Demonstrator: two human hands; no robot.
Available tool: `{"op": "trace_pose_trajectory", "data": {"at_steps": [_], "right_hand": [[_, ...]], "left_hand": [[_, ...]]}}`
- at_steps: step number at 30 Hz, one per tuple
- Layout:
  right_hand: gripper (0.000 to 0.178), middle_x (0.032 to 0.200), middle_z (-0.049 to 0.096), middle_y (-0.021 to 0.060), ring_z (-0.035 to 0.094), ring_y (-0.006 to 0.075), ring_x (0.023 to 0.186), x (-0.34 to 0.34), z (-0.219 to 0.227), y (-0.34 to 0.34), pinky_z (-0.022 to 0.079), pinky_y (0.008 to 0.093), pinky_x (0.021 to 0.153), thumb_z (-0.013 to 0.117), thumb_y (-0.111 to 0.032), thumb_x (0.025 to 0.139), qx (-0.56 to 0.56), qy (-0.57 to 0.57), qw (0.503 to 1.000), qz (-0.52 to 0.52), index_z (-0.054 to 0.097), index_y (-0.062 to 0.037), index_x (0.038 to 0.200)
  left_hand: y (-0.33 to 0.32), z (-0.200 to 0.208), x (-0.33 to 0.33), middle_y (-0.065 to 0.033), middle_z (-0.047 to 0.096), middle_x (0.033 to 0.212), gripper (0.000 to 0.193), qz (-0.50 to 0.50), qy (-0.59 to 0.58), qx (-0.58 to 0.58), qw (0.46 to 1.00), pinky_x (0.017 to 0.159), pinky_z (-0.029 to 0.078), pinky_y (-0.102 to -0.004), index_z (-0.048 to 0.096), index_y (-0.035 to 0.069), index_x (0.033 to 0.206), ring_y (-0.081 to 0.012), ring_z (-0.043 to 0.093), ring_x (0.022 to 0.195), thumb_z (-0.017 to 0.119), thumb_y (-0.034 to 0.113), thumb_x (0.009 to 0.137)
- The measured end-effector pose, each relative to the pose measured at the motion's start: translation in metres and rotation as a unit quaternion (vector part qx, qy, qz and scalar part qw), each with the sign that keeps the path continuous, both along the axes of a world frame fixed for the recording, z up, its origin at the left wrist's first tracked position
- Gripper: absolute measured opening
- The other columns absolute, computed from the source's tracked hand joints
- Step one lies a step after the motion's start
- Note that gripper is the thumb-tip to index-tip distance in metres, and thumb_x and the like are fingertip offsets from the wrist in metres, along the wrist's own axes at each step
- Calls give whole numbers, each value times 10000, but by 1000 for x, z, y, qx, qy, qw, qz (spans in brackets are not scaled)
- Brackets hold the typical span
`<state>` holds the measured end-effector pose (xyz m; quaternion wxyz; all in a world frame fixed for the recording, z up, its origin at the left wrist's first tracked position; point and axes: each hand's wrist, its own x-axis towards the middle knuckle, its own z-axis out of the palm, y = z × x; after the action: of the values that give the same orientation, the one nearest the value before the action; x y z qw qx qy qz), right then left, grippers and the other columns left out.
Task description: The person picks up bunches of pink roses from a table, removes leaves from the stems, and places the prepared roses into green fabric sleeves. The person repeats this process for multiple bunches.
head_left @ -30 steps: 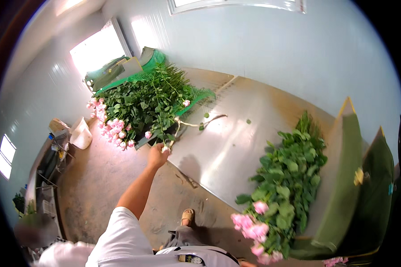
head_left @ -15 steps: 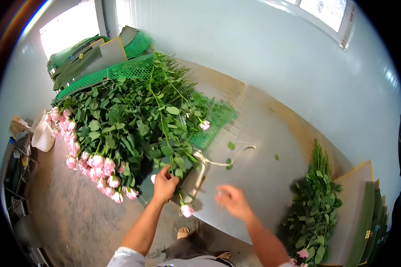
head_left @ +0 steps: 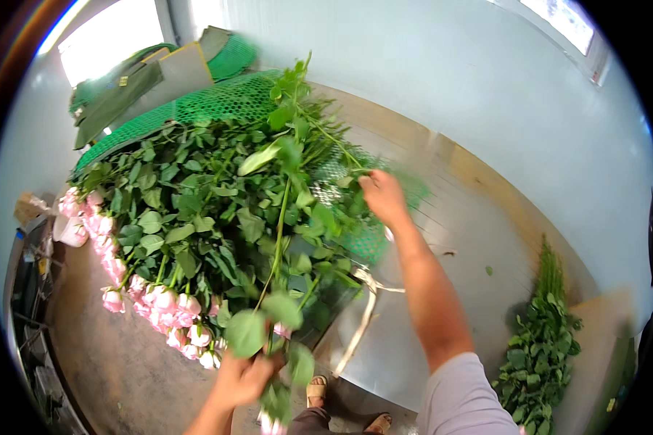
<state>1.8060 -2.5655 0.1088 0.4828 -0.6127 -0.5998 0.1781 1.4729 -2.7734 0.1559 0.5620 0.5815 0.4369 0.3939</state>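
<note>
My left hand (head_left: 247, 375) is closed round the stem of a long pink rose (head_left: 281, 239). That stem runs up and away over the heap, and its bloom hangs low near my legs. Farther off, my right hand (head_left: 382, 194) pinches a thin green rose stem at the right side of the heap. A pale bloom shows partly behind my right wrist. Under both hands lies a big heap of pink roses (head_left: 163, 304), blooms toward the near left and leafy stems toward the back, on green netting (head_left: 374, 243).
A forked pale stick (head_left: 363, 326) lies on the metal table (head_left: 406, 348). At the right rests another bunch of roses (head_left: 537, 355) beside a board. Green mesh and boards (head_left: 181, 69) are stacked at the back left. A white bucket (head_left: 71, 230) stands left.
My right hand has reached up and away to a stem at the heap's right side. The left hand has drawn its rose nearer and lower. The view has shifted a little.
</note>
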Motion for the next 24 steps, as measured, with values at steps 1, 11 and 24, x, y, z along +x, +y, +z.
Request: {"op": "trace_pose_trajectory", "data": {"at_steps": [1,11,24], "right_hand": [[210,699,620,113,582,197,619,15,12,-41,449,336,578,544,-213,888,-68,32,997,-19,606,-14,863],[215,739,607,33,563,99,650,13,-61,-495,458,273,569,533,-184,938,-282,396,827,-284,588,-59,1104],[281,970,571,155,554,347,899,181,-4,-590,463,449,763,591,-201,838,-54,-169,817,-549,537,-72,1082]], "left_hand": [[20,-12,10,-77,538,774,268,1,82,14,997,665,458,-312,552,-12,1040,-179,508,693,528,44,779],[149,-118,108,-246,634,911,302,-104,475,183,854,774,478,-469,645,36,989,-423,597,888,637,164,715],[-101,-63,195,15,575,741,65,-186,-29,-115,975,562,383,-239,621,44,813,-75,502,640,608,108,808]]}}
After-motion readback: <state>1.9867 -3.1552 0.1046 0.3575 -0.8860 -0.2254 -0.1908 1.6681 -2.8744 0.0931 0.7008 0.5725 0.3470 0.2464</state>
